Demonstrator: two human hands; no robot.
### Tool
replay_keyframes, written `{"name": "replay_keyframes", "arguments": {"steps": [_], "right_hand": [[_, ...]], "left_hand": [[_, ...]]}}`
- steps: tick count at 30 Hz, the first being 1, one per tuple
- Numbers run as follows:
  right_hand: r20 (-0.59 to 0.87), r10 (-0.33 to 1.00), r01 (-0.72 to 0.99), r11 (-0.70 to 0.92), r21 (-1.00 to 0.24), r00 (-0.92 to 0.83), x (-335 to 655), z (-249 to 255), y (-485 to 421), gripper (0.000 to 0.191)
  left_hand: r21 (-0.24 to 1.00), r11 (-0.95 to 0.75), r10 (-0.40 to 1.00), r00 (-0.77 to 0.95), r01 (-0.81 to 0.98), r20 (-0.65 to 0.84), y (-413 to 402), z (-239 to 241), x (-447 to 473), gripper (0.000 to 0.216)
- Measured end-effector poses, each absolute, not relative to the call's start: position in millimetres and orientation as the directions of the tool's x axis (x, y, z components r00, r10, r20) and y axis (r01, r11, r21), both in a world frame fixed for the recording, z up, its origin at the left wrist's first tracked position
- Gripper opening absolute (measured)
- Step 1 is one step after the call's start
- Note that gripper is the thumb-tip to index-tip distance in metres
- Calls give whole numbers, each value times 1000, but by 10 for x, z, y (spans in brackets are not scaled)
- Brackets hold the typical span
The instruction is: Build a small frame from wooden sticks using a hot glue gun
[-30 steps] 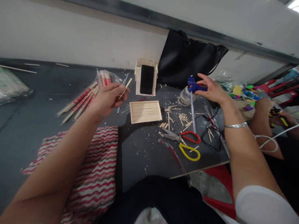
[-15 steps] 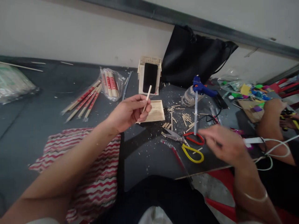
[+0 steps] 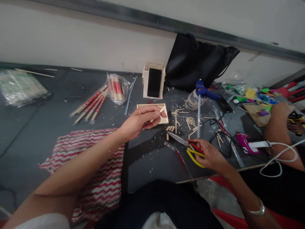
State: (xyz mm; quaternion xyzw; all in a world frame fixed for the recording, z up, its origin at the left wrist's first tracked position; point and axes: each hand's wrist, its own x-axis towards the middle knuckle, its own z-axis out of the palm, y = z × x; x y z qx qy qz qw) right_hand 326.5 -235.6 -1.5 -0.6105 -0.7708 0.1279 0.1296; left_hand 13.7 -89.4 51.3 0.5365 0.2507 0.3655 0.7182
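Between the thumb and fingers of my left hand (image 3: 143,120) is a short wooden stick (image 3: 163,109), pointing up to the right. Below and behind that hand lies a small panel of wooden sticks (image 3: 164,118), partly covered by it. My right hand (image 3: 211,154) is closed around the red and yellow handles of a pair of scissors (image 3: 178,138). Their blades point left, toward a few cut stick pieces (image 3: 170,128). More small sticks (image 3: 190,122) and chips are scattered just beyond the scissors.
A blue glue gun (image 3: 205,90) rests on a clear jar (image 3: 192,101). A phone (image 3: 154,83) leans on a stick-built stand. Wrapped chopsticks (image 3: 91,103) and a striped cloth (image 3: 95,171) lie left. Another person's arm (image 3: 277,127), a purple device (image 3: 245,143) and white cable (image 3: 292,159) are right.
My right hand has come down left onto the scissors and taken their handles, drawing them together. My left hand has shifted slightly right and tilted the stick lower.
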Motion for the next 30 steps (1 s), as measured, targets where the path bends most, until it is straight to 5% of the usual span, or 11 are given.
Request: {"name": "replay_keyframes", "arguments": {"steps": [9, 17, 30], "right_hand": [[368, 914, 742, 365, -562, -171, 2737, 231, -2517, 54], [421, 877, 758, 433, -489, -229, 2363, 437, -2193, 31], [547, 766, 825, 520, -220, -338, 2360, 492, -2155, 37]], "left_hand": [[985, -142, 759, 628, -101, 174, -982, 515, 135, 21], [922, -294, 634, 670, -251, 385, -1070, 427, 194, 35], [783, -508, 523, 594, -358, 611, -1043, 357, 224, 35]]}}
